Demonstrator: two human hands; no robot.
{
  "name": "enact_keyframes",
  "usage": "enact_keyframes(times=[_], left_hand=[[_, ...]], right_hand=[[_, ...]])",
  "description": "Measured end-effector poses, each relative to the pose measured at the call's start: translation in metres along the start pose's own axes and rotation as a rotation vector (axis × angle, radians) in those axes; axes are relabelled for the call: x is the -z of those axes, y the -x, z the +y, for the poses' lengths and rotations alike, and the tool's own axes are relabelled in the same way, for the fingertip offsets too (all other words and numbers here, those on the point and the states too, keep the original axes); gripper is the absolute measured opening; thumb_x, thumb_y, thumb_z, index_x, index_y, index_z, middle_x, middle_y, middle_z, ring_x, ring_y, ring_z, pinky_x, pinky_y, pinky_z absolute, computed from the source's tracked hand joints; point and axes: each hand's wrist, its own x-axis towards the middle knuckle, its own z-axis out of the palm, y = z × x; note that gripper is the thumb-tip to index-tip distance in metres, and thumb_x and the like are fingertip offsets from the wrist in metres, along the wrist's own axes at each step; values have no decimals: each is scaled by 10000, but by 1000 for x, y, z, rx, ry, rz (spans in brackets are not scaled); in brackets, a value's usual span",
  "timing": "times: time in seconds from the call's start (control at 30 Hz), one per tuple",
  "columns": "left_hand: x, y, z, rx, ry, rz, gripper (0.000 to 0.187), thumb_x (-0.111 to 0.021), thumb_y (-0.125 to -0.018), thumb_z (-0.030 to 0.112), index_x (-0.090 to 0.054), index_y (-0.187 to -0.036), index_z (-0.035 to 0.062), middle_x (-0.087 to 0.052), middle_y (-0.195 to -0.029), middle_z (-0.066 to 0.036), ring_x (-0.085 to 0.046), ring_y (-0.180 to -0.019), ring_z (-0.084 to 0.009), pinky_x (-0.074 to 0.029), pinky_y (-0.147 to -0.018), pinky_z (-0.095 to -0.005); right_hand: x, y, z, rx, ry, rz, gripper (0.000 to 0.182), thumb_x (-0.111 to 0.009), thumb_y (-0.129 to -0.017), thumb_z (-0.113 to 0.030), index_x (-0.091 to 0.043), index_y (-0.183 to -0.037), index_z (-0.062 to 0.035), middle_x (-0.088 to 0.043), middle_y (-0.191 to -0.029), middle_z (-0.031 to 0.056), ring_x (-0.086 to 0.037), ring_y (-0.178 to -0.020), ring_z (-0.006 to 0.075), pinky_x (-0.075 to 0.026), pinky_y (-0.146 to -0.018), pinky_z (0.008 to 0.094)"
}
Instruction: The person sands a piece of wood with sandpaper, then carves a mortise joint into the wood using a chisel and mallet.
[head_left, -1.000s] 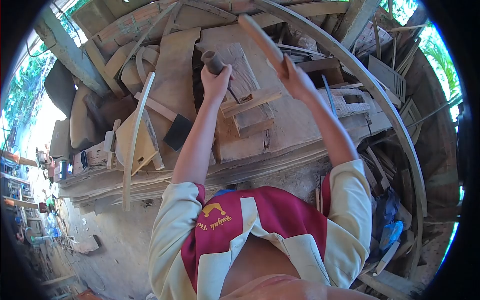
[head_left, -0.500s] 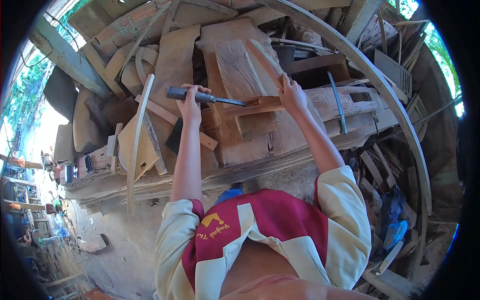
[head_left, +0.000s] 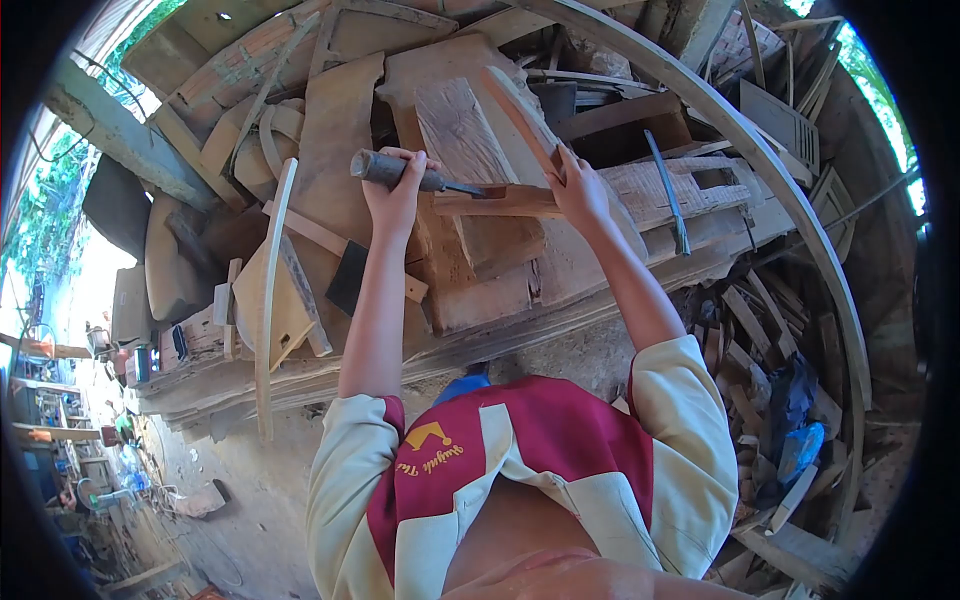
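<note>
My left hand (head_left: 395, 192) is wrapped around the dark handle of a chisel (head_left: 464, 188). The chisel's metal blade points right, its tip at a notch in a short reddish-brown wooden piece (head_left: 510, 206). Beside that piece's right end, my right hand (head_left: 580, 192) grips a long, pale wooden slat (head_left: 522, 118), which angles up and away; the two pieces meet at my fingers, which hide the joint. Underneath lies a thick, rough-grained wooden block (head_left: 503, 252) on the board-covered bench.
A blue-green metal bar (head_left: 668, 190) rests on the weathered plank (head_left: 640, 192) at right. A long curved wooden strip (head_left: 790, 190) arcs over the right side. Scrap wood (head_left: 755, 330) lies below the bench. At left, a pale slat (head_left: 272, 290) and a dark flat block (head_left: 347, 278) stand near my forearm.
My left hand has moved slightly right and the chisel's handle is tilted more, its blade further over the notch. My right hand keeps its grip. The whole view has shifted a little left.
</note>
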Motion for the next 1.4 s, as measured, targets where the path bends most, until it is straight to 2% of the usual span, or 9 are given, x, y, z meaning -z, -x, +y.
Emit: enact_keyframes(times=[0.3, 0.47, 0.6, 0.83, 0.9, 1.1, 1.23, 1.3, 1.4], left_hand=[[-23, -1, 12, 0, -142, 211, 176, -647, -788, 132, -505, -725, 49, -580, -681, -68, -572, -644, -130, -458, -649, -258], [-44, -1, 19, -18, -112, 411, 287, -681, -761, 165, -475, -917, 39, -531, -780, -17, -523, -742, -109, -399, -697, -221], [-52, -4, 14, -32, -166, 340, 278, -619, -782, 126, -453, -971, 7, -540, -854, -59, -527, -793, -182, -409, -744, -312], [-43, -10, 20, -101, -398, 205, 238, -624, -778, 149, -495, -897, -12, -570, -845, -129, -556, -782, -208, -425, -735, -313], [-40, -7, 24, -66, -467, 132, 258, -622, -804, 205, -503, -932, 15, -580, -848, -49, -544, -771, -130, -431, -725, -265], [-28, -9, 0, -183, -315, 121, 222, -672, -755, 169, -534, -823, 8, -594, -684, -26, -551, -610, -98, -445, -600, -229], [-34, 4, 16, -183, -425, 71, 227, -689, -700, 201, -573, -760, 15, -622, -662, -74, -604, -610, -152, -465, -600, -267], [-37, 8, 21, -203, -501, 30, 229, -688, -685, 205, -591, -773, 17, -626, -660, -95, -621, -624, -173, -469, -602, -269], [-35, 7, 18, -186, -554, 60, 227, -677, -673, 202, -597, -764, 10, -614, -636, -117, -628, -626, -215, -472, -596, -289]], right_hand=[[1, 14, -12, 72, 23, -55, 528, -559, -805, -302, -388, -1279, -144, -532, -1014, 143, -531, -955, 314, -443, -779, 397], [-4, 17, -13, 118, 17, -30, 543, -583, -794, -291, -396, -1276, -122, -530, -987, 157, -535, -902, 330, -434, -756, 393], [-7, 16, -15, 83, -15, -49, 550, -577, -798, -293, -384, -1286, -129, -531, -982, 150, -539, -903, 321, -438, -754, 394], [-12, 18, -29, 25, -5, 2, 534, -564, -807, -291, -387, -1285, -131, -530, -988, 159, -536, -912, 334, -439, -762, 398], [-9, 19, -30, 11, 8, -45, 545, -574, -796, -250, -376, -1286, -114, -516, -1005, 157, -507, -974, 324, -436, -790, 399], [-12, 14, -21, 64, -16, -92, 582, -578, -790, -250, -349, -1307, -116, -519, -1013, 166, -502, -984, 325, -430, -807, 397], [-7, 11, -20, 99, 62, -107, 565, -590, -774, -256, -382, -1268, -77, -553, -980, 179, -538, -934, 336, -439, -787, 401], [3, 5, -25, -5, 63, -340, 538, -591, -762, -240, -396, -1218, -33, -590, -917, 194, -588, -821, 345, -460, -728, 414], [9, -1, -16, 115, 104, -427, 566, -604, -751, -195, -370, -1224, 9, -590, -916, 235, -577, -866, 371, -447, -737, 415]])
